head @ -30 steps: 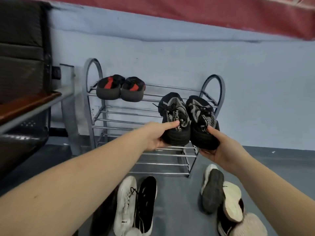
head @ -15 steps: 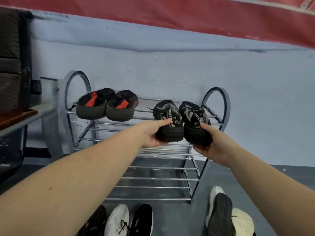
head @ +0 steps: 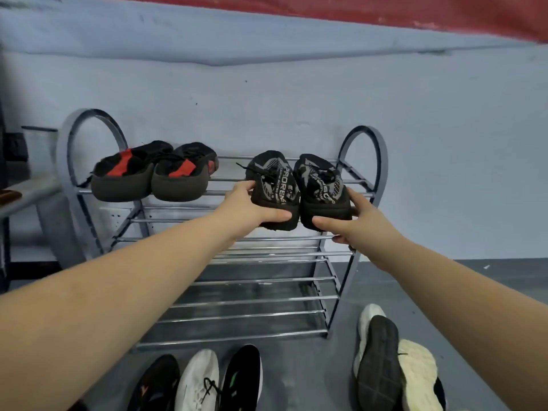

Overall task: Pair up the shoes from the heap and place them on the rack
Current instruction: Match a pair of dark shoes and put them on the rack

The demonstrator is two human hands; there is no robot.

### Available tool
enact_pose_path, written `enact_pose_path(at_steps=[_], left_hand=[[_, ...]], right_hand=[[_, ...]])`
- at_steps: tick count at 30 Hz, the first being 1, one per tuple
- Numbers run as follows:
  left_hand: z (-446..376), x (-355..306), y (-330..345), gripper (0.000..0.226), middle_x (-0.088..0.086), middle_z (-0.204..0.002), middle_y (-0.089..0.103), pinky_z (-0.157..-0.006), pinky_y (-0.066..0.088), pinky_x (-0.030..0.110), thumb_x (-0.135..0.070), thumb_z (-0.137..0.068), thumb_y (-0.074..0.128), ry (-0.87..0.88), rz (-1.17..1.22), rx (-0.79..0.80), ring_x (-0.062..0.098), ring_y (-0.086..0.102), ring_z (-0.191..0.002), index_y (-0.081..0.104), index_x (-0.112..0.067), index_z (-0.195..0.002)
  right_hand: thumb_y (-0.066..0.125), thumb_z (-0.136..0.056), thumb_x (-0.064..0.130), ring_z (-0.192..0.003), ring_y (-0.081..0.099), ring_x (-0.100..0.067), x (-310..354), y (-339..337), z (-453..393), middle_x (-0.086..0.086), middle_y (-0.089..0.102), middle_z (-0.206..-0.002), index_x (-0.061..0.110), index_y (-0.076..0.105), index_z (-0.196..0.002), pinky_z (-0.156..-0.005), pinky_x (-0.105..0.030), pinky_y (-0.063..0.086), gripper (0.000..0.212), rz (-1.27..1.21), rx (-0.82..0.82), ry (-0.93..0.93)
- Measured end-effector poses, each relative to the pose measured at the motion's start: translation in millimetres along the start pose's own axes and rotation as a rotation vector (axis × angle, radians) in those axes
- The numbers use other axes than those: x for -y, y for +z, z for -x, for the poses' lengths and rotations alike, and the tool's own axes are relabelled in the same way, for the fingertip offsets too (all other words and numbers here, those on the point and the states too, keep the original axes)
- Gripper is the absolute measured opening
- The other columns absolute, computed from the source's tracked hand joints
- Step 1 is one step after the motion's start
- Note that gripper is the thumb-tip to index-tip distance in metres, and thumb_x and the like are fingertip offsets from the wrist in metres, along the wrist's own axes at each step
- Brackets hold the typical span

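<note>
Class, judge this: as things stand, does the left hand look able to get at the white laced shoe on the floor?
Probably not yet. The left hand grips a black patterned shoe up at the rack's top shelf; the white laced shoe lies uncovered below, so once freed, likely yes.

Pale blue wall (head: 296,93), red band (head: 444,13) on top; grey floor (head: 296,378); shelf edge (head: 26,194) far left.

1. The two sneakers you've got (head: 274,185) (head: 321,188) are black knit with a grey-white woven pattern and white lettering.
2. The pair on the top shelf (head: 154,170) is black with red patches and dark soles.
3. The rack (head: 367,149) is grey-blue with shiny chrome bars.
4. The wall (head: 444,143) is pale blue with a red band (head: 444,13) up top.
5. On the grey floor (head: 299,378) there's a white sneaker with black laces (head: 197,381), plus a black one with a green mark (head: 241,375).
</note>
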State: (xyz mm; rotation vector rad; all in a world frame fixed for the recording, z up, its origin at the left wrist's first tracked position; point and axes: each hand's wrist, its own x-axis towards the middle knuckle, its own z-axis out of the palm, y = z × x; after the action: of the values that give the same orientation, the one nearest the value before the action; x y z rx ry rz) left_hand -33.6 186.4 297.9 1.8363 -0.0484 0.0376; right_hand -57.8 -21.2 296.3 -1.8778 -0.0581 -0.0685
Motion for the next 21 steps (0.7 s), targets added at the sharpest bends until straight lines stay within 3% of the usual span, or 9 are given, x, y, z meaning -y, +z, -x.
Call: enact_pose_path(at_steps=[2,4,7,10,14,18,21], left_hand=[[-1.5,-3.6,-0.4,0.076,-0.003,-0.128,0.054,-0.099,0.042,0.028,-0.033,-0.060,0.086,0.077,-0.203,-0.038,0.015,0.055,-0.113,0.051,-0.019,-0.126],[-6.2,-4.6,-2.0,0.064,-0.005,-0.119,0.063,-0.100,0.044,0.033,-0.051,-0.058,0.082,0.115,-0.328,-0.071,0.017,0.058,-0.110,0.061,-0.026,-0.113],[-15.1,-7.3,-4.4,0.078,-0.008,-0.115,0.067,-0.100,0.044,0.039,-0.076,-0.047,0.063,0.081,-0.455,-0.133,0.018,0.055,-0.115,0.064,-0.033,-0.112],[-30.2,-8.2,0.8,0.070,-0.003,-0.122,0.064,-0.098,0.044,0.040,-0.075,-0.064,0.061,0.074,-0.595,-0.177,0.024,0.051,-0.120,0.059,-0.034,-0.121],[-53.4,-6.5,10.1,0.072,0.001,-0.125,0.061,-0.099,0.042,0.040,-0.076,-0.072,0.052,0.051,-0.711,-0.185,0.027,0.051,-0.120,0.053,-0.030,-0.127],[-74.9,-4.0,12.3,0.072,0.000,-0.124,0.061,-0.101,0.041,0.042,-0.074,-0.071,0.054,0.041,-0.621,-0.151,0.026,0.052,-0.118,0.055,-0.027,-0.124],[-80.8,0.3,13.0,0.083,0.000,-0.125,0.061,-0.103,0.040,0.043,-0.079,-0.063,0.051,0.038,-0.597,-0.127,0.025,0.052,-0.119,0.054,-0.025,-0.126]], right_hand=[[0.083,-0.069,0.030,-0.100,0.060,-0.010,-0.2,-0.3,-4.6,0.011,0.059,-0.118,0.028,0.036,-0.137,-0.089,-0.029,0.049,0.083,0.072,-0.073,-0.007],[0.083,-0.067,0.038,-0.108,0.058,-0.013,0.1,-3.5,-13.7,0.005,0.057,-0.127,0.021,0.036,-0.139,-0.092,-0.031,0.047,0.087,0.091,-0.114,0.005],[0.075,-0.065,0.058,-0.119,0.052,-0.018,2.3,-9.9,-28.1,0.004,0.056,-0.130,0.027,0.049,-0.133,-0.096,-0.031,0.042,0.080,0.240,-0.123,0.038],[0.070,-0.064,0.065,-0.129,0.041,-0.024,1.9,-12.4,-41.1,0.002,0.059,-0.126,0.036,0.058,-0.123,-0.107,-0.041,0.038,0.067,0.386,-0.138,0.030],[0.069,-0.077,0.052,-0.125,0.048,-0.021,3.8,-9.5,-57.3,0.002,0.063,-0.121,0.029,0.056,-0.127,-0.104,-0.034,0.040,0.057,0.402,-0.163,-0.008],[0.065,-0.085,0.045,-0.120,0.054,-0.023,8.2,-5.4,-70.8,-0.002,0.059,-0.130,0.020,0.048,-0.138,-0.093,-0.030,0.040,0.061,0.462,-0.180,-0.040],[0.063,-0.087,0.043,-0.116,0.055,-0.021,4.9,-5.4,-75.0,-0.002,0.060,-0.129,0.020,0.047,-0.138,-0.083,-0.025,0.040,0.059,0.443,-0.180,-0.043]])
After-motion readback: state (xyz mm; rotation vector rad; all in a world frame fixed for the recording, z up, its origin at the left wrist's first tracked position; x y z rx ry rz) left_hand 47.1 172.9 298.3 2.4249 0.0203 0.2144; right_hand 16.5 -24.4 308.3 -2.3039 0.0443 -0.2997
